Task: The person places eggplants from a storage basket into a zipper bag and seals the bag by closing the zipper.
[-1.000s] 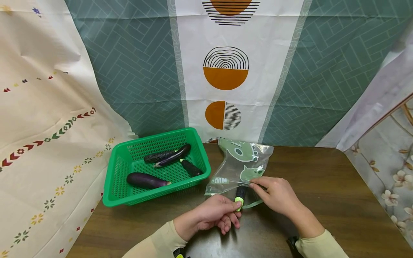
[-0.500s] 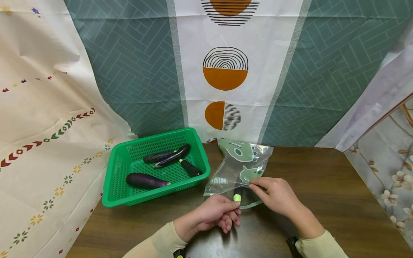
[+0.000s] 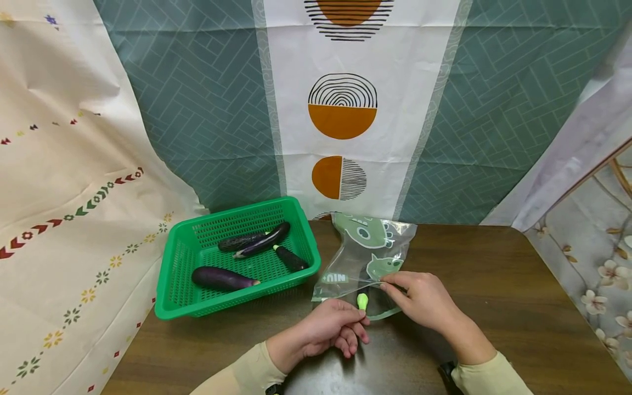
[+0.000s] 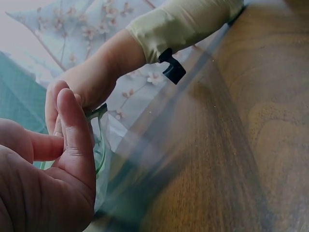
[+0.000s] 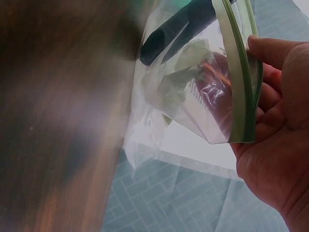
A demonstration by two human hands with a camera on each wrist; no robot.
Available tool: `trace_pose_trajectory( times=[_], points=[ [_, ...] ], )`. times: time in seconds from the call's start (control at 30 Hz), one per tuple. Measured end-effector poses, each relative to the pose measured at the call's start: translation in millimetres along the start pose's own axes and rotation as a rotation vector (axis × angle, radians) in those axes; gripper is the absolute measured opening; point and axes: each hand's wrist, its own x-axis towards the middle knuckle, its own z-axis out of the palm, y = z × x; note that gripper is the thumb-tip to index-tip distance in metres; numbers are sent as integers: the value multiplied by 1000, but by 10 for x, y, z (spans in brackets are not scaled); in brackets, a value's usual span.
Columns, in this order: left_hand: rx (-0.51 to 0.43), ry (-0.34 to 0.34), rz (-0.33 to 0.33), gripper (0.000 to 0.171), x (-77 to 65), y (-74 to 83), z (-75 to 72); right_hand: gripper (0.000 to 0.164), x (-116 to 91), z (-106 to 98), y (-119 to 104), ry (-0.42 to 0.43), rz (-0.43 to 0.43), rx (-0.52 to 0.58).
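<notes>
A clear zip bag point(image 3: 340, 258) with green cartoon prints lies on the table. My right hand point(image 3: 419, 299) pinches its opening edge; in the right wrist view, the thumb and fingers of the right hand point(image 5: 280, 96) hold the green zip strip point(image 5: 241, 111). Most of a long dark vegetable point(image 5: 176, 29) is inside the bag, seen through the plastic. Its bright green stem end point(image 3: 362, 300) points out at the mouth toward me. The thumb and a finger of my left hand point(image 3: 333, 327) pinch the tip of that end, the other fingers loosely curled.
A green basket point(image 3: 165, 274) stands left of the bag. In it lie a thick purple eggplant point(image 3: 222, 278), a slim eggplant point(image 3: 261, 241) and other dark vegetables. Behind the wooden table point(image 3: 484, 263) hangs a patterned curtain point(image 3: 340, 120).
The dark vegetable has slid farther into the bag, and more of its green end shows past my left fingertips. Both hands have stayed nearly in place.
</notes>
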Motion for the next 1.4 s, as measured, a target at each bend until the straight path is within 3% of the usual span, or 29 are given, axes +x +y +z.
trace_pose_trajectory(
  times=[0.43,0.67,0.93,1.4],
  points=[
    [-28,26,11,25,31,-47,-24,12,4,7,-24,-1,-12,4],
    [-71,6,16,28,47,-60,-45,12,-8,11,-17,0,-10,-3],
    [-42,-17,-6,46,49,-44,-74,11,-1,11,-19,-17,0,-1],
    [-12,-56,-28,48,32,34,-82,11,0,13,-15,-16,-6,0]
  ],
)
